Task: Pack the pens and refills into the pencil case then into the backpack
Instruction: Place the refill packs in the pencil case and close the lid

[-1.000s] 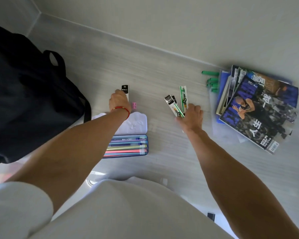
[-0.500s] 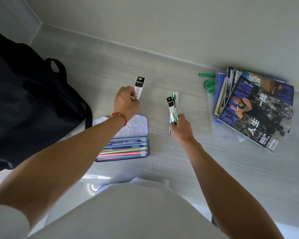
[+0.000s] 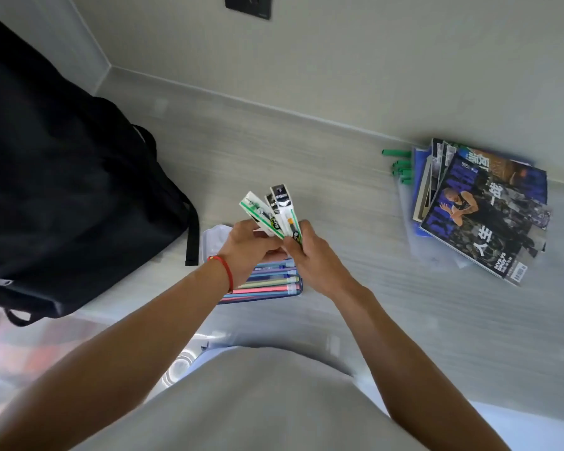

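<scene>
Now both the left hand (image 3: 248, 247) and right hand (image 3: 313, 258) are gripping the fanned refill packs (image 3: 274, 213) above the open pencil case (image 3: 267, 281); squaring them first should help them drop in flat.

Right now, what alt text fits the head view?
Both hands, left hand and right hand, hold a fan of refill packets above an open pencil case of pens. A black backpack lies left, magazines right.

Both hands raised, meeting at centre; left hand (image 3: 246, 247) and right hand (image 3: 310, 255) each in closed grip.
</scene>
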A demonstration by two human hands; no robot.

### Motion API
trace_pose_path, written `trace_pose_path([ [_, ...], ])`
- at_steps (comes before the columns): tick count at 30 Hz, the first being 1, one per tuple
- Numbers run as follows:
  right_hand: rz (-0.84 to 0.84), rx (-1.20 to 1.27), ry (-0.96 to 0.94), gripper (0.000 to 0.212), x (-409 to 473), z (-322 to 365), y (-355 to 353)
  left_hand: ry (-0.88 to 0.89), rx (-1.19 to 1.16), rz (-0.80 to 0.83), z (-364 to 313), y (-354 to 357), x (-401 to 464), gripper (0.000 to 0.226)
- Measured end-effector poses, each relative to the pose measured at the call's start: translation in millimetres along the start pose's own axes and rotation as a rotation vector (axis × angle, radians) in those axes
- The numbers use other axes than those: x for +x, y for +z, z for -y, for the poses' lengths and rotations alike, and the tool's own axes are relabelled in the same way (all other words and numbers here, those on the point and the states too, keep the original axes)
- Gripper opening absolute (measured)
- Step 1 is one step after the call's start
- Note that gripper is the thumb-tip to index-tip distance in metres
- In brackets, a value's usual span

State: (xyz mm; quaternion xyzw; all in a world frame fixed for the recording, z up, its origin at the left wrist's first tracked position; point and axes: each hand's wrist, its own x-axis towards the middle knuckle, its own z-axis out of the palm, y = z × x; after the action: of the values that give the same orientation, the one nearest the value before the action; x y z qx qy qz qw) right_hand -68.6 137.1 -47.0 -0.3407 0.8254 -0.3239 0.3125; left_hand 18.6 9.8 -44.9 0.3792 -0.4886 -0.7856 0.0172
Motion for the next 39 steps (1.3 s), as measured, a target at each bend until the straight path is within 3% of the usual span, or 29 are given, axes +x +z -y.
trace_pose_path([
  [3, 0.077, -0.031, 0.021, 0.022, -10.8, 0.8, 7.4, -0.081, -0.126, 0.109, 2.2, -11.8, -13.1, 0.029],
  [6, 0.133, -0.118, 0.001, 0.034, -21.1, 4.3, 10.8, -0.152, -0.165, 0.135, 1.9, -30.8, -18.1, 0.034],
  [10, 0.214, -0.303, -0.011, 0.036, -29.0, 7.7, 18.5, -0.109, -0.139, -0.114, 8.0, -45.1, -22.4, 0.042],
  [15, 0.274, -0.365, 0.0, 0.049, -26.7, 17.8, 32.3, 0.096, 0.095, -0.249, 32.8, -42.2, -31.9, 0.01],
  [19, 0.167, -0.233, 0.093, 0.051, -27.6, 9.8, 24.6, 0.102, 0.029, -0.257, 42.7, -58.4, -31.0, 0.005],
  [25, 0.09, 0.035, 0.232, 0.025, -31.2, -19.6, 28.7, 0.203, 0.01, -0.376, 54.2, -65.6, -30.1, 0.009],
  [28, 0.052, 0.061, 0.215, 0.016, -28.1, -23.5, 39.9, 0.185, 0.104, -0.457, 61.0, -67.7, -27.1, 0.009],
  [31, 0.061, 0.109, 0.216, 0.021, -25.4, -21.5, 37.4, 0.139, 0.286, -0.465, 63.8, -73.0, -25.7, 0.025],
  [35, 0.11, 0.035, 0.161, 0.021, -19.6, -24.2, 34.8, 0.057, 0.471, -0.434, 71.9, -75.4, -27.0, 0.026],
  [39, 0.191, 0.013, 0.115, 0.033, -13.5, -25.7, 32.0, 0.003, 0.216, -0.37, 72.5, -77.9, -27.1, 0.013],
])
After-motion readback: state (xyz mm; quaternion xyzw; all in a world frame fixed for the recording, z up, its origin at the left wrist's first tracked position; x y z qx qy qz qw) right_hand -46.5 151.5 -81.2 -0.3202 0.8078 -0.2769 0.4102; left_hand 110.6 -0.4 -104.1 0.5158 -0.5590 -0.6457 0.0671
